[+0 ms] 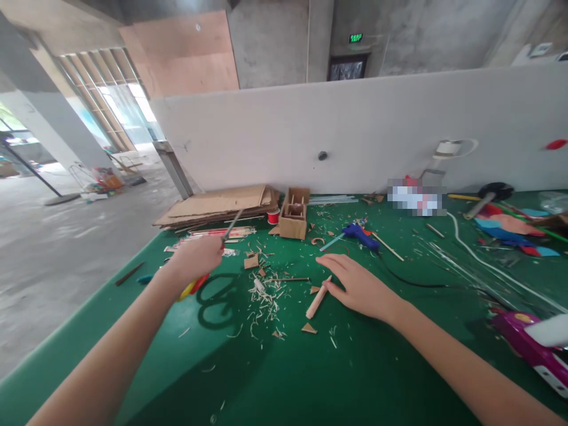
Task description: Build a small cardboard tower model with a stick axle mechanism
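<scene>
My left hand is closed around what looks like a pair of scissors, whose slim metal blade points up and away. A shadow with two loops falls on the table beside it. Below that hand a red and yellow handle shows, partly covered. My right hand has its fingers stretched and apart, the thumb at the upper end of a short pale wooden stick; whether they touch I cannot tell. Between the hands lie pale wood shavings, a thin dark rod and cardboard scraps.
A small cardboard box stands at the back, near a red spool and stacked cardboard sheets. A blue glue gun trails its cord rightward. At the right edge sits a magenta device. A white partition closes the back.
</scene>
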